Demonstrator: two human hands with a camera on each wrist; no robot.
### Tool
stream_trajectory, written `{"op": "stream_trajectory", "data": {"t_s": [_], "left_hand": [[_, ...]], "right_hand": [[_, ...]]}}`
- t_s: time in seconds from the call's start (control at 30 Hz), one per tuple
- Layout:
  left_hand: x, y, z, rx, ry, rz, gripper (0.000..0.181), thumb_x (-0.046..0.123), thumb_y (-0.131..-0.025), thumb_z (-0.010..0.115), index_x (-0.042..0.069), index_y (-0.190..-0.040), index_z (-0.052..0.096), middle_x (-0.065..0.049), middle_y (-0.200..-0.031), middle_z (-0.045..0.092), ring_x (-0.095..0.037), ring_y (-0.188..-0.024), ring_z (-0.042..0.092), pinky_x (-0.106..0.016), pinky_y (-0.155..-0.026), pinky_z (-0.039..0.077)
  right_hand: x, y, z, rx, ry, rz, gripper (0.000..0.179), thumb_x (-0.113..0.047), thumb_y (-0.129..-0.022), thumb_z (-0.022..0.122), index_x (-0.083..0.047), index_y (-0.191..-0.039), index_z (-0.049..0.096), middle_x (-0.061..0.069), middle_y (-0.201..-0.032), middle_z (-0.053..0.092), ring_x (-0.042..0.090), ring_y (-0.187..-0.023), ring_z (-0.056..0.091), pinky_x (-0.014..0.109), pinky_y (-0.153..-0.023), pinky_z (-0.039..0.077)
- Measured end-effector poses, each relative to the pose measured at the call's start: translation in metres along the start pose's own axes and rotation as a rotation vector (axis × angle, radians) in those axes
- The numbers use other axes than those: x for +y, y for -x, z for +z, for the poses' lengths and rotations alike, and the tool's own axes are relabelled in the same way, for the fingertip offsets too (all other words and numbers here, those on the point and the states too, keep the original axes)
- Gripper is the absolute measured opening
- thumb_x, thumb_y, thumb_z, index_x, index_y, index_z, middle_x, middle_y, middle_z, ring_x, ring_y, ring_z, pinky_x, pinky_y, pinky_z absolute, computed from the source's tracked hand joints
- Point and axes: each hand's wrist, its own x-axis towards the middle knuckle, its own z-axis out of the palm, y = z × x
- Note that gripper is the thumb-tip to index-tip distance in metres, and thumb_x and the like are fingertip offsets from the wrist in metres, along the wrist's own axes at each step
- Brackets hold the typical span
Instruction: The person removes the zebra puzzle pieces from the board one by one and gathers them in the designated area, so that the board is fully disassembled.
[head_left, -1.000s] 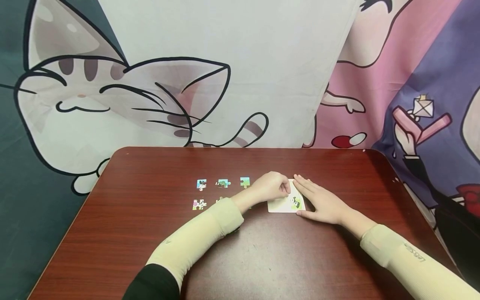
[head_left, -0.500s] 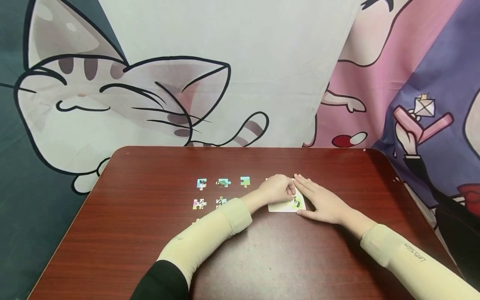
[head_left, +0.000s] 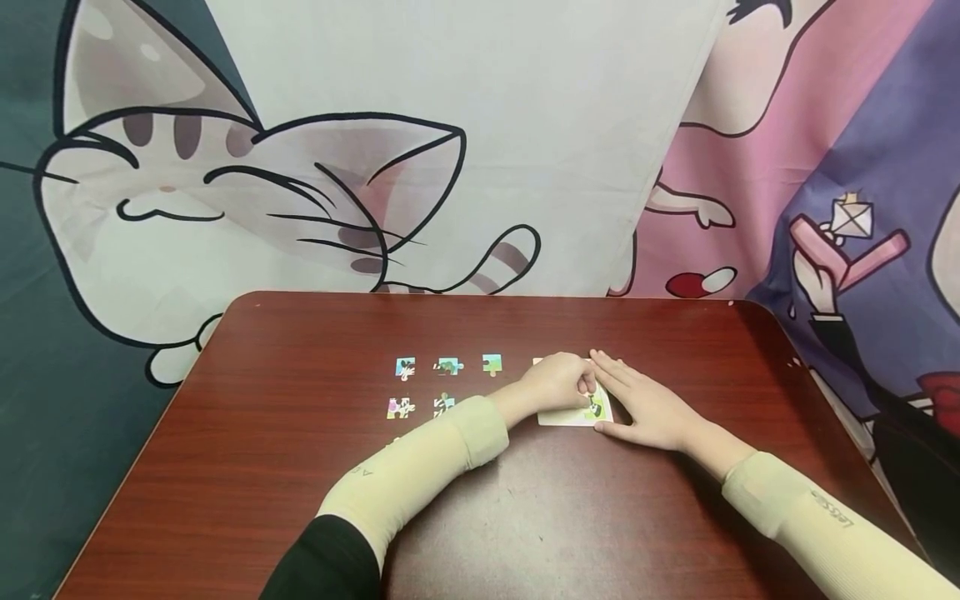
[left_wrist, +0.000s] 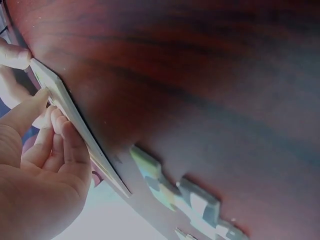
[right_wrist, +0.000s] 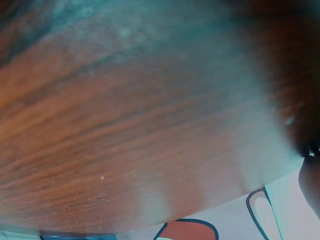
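Note:
A small white jigsaw board [head_left: 558,417] lies on the table, with a green-patterned piece [head_left: 596,406] at its lower right corner. Over the board, my left hand [head_left: 558,381] has its fingers curled and its thumb down on the surface. In the left wrist view, the thumb of my left hand [left_wrist: 45,180] meets the pale board [left_wrist: 47,76]; I cannot tell whether a piece is between its fingertips. My right hand [head_left: 648,407] rests along the board's right edge, fingers straight, thumb by the near corner.
Left of the board, loose jigsaw pieces lie in rows, among them a blue one [head_left: 405,367], a green one [head_left: 491,363] and a pink-and-white one [head_left: 401,407]. My left forearm hides part of the lower rows. The brown table [head_left: 300,333] meets a cartoon cloth backdrop [head_left: 525,125].
My left hand has shifted slightly right and nearer across the board, toward the right hand, uncovering the board's upper left corner. The right hand stays in place along the edge.

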Motion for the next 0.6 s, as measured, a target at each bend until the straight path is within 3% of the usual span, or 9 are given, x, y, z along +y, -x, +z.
{"op": "stream_trajectory", "data": {"t_s": [0.6], "left_hand": [[0.0007,-0.0018,0.0004,-0.004,-0.036,0.012,0.008,0.016,-0.089,0.081,0.017,-0.096,0.077,0.010,-0.082,0.066,-0.001,-0.077,0.058,-0.015,-0.072,0.044]], "right_hand": [[0.0000,0.0013,0.0012,0.013,-0.001,-0.008,0.093,-0.040,-0.090,0.081,0.005,-0.159,0.040,0.026,-0.168,0.037,0.045,-0.154,0.041,0.052,-0.128,0.032]]}}
